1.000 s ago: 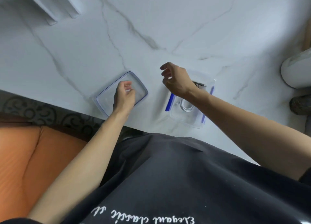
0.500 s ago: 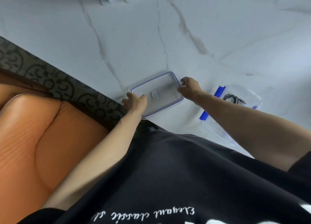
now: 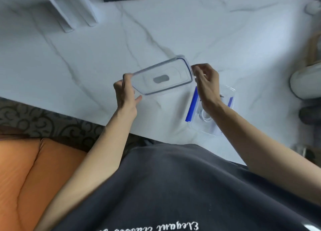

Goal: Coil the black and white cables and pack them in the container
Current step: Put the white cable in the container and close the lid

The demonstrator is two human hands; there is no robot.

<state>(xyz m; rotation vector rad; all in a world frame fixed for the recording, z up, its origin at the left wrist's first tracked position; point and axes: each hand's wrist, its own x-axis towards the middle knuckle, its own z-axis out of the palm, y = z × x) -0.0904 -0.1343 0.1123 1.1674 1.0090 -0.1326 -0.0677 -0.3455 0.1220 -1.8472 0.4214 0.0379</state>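
Note:
A clear plastic lid [image 3: 161, 77] with a blue seal hangs tilted above the marble table, held at both ends. My left hand [image 3: 126, 95] grips its near-left end. My right hand [image 3: 205, 84] pinches its right end. Below my right wrist stands the clear container [image 3: 213, 128] with blue side clips [image 3: 191, 105]. Inside it a coil of white cable [image 3: 204, 117] shows, and a bit of black cable [image 3: 222, 96] peeks out beside my wrist. My forearm hides most of the container's inside.
The marble table [image 3: 86, 65] runs across the view, its near edge just in front of my body. A white stand [image 3: 69, 10] sits at the back left, a white rounded object [image 3: 307, 81] at the right edge, and an orange seat cushion [image 3: 26, 178] at lower left.
The lid has come up off the table. Both hands now hold it in the air and have moved it right, toward the container.

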